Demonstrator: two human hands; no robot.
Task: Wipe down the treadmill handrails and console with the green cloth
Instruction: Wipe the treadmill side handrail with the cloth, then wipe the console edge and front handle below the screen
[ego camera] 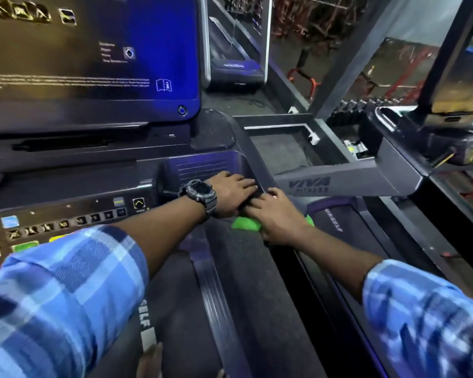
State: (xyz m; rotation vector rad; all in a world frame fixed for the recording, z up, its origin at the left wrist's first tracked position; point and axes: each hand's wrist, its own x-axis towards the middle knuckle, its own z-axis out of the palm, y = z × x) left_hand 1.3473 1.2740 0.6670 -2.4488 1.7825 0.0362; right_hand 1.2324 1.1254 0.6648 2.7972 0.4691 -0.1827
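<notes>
Hands together at the console's right corner: right hand (277, 218) gripping the green cloth (246, 223) bunched on the handrail (257, 268) for wiping, left hand (231, 193) flat, fingers straight, resting beside it on the console (197, 167), likely bracing.

Glossy glass-like console screen (93, 50); matt dark plastic console tray (202, 166); soft green cloth (245, 223); checked woven fabric sleeve (66, 282); smooth metallic-looking grey handrail (352, 178).

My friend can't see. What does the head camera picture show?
A person's right hand presses a green cloth on a treadmill's right handrail, beside the left hand, which wears a dark watch. A big blue console screen glows above.
</notes>
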